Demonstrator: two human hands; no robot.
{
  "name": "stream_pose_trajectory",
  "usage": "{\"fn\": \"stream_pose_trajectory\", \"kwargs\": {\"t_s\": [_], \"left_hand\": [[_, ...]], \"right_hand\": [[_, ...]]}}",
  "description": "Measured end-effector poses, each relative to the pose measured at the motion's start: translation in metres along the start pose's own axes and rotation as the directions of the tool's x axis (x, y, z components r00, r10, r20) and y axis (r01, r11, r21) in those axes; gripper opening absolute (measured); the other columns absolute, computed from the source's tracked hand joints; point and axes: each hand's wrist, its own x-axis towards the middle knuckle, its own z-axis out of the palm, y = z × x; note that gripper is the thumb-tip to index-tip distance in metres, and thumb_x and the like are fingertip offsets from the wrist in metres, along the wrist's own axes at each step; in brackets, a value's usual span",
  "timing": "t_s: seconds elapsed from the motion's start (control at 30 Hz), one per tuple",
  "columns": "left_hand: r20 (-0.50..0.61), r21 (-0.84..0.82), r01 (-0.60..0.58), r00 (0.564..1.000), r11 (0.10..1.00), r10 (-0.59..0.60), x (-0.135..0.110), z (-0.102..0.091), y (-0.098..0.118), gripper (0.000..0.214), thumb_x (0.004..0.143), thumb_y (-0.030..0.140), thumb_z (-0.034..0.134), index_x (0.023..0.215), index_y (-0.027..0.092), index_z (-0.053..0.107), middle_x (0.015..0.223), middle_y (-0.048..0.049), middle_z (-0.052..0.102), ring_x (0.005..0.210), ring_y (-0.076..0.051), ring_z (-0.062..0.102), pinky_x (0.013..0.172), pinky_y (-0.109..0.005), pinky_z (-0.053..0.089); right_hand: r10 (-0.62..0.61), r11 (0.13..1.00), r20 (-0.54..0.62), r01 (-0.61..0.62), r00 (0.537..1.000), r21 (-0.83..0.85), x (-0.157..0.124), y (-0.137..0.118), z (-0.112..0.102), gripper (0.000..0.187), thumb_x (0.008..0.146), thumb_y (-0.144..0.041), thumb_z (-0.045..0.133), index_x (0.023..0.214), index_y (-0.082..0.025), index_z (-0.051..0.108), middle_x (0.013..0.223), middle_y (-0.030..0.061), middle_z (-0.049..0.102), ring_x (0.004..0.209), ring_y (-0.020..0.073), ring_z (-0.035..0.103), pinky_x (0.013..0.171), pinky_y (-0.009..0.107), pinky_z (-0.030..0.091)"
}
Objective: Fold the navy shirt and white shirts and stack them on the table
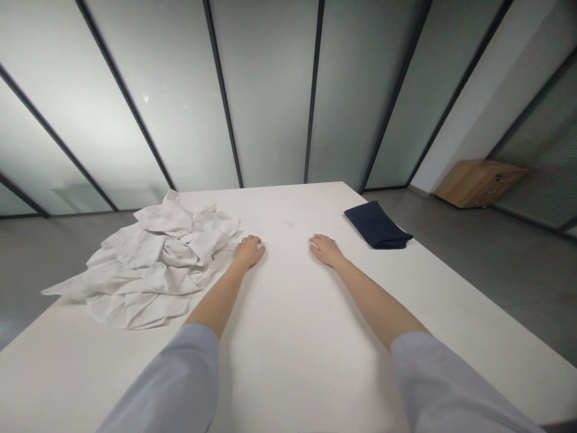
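1. The white cloth lies crumpled in a loose heap on the left part of the counter, with creases running all through it and one corner trailing toward the counter's left edge. No part of it looks folded or smoothed.
2. The navy cloth lies on the right part of the counter as a neat, flat, folded piece, well apart from the white heap.
3. The left hand rests palm down on the counter, open and slightly relaxed, gripping nothing. It sits just beside the right edge of the white cloth; whether it touches the cloth is hard to tell.
4. The right hand also rests palm down and open, holding nothing. It touches only the counter, and the navy cloth is near it, off to the right.
5. The two hands lie near each other at the middle of the counter, with bare counter between them. Pale blue-grey sleeves cover both arms above the forearms.
6. Beyond the counter are frosted glass panels, a grey floor and a low wooden cabinet.
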Motion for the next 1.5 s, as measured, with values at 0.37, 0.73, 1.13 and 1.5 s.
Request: {"fn": "stream_pose_trajectory", "kwargs": {"t_s": [0.37,0.73,1.13,1.5], "left_hand": [[0.035,0.207,-0.006,0.999,0.978,-0.001,0.009,-0.057,-0.029,0.038,0.089,0.035,0.042,0.117,0.019,0.061,0.114,-0.0108,0.067,0.104,-0.024,0.062,0.087,-0.034,0.046],[-0.248,0.227,0.357,0.921,0.906,-0.301,0.003,-0.113,-0.122,0.043,0.085,0.033,0.047,0.124,0.017,0.057,0.125,-0.0183,0.057,0.111,-0.032,0.058,0.086,-0.042,0.048],[-0.434,-0.415,0.437,0.676,0.798,-0.596,0.028,-0.135,-0.128,0.021,0.089,0.025,0.044,0.101,0.017,0.059,0.103,-0.0126,0.068,0.102,-0.027,0.061,0.087,-0.038,0.046],[-0.550,-0.559,-0.394,0.834,0.730,0.028,0.064,-0.159,0.025,0.025,0.089,0.027,0.045,0.105,0.014,0.059,0.093,-0.0059,0.066,0.088,-0.015,0.060,0.082,-0.028,0.046]], "right_hand": [[0.014,1.000,0.011,-0.014,1.000,0.000,0.000,-0.001,0.000,0.039,0.092,-0.031,0.043,0.128,-0.022,0.058,0.140,0.0098,0.051,0.127,0.0245,0.046,0.105,0.039,0.034],[0.008,1.000,-0.017,-0.008,1.000,0.026,0.001,0.000,0.003,0.038,0.091,-0.028,0.044,0.124,-0.020,0.060,0.138,0.0124,0.052,0.126,0.0265,0.047,0.104,0.042,0.035],[0.020,0.999,-0.015,-0.019,1.000,0.030,0.000,-0.003,0.001,0.038,0.091,-0.028,0.044,0.124,-0.018,0.060,0.137,0.0131,0.052,0.125,0.0271,0.048,0.102,0.042,0.037],[0.027,0.994,-0.044,-0.022,0.999,0.109,0.002,-0.005,0.002,0.048,0.088,-0.030,0.047,0.134,-0.017,0.049,0.138,0.0138,0.051,0.126,0.0279,0.045,0.103,0.042,0.034]]}}
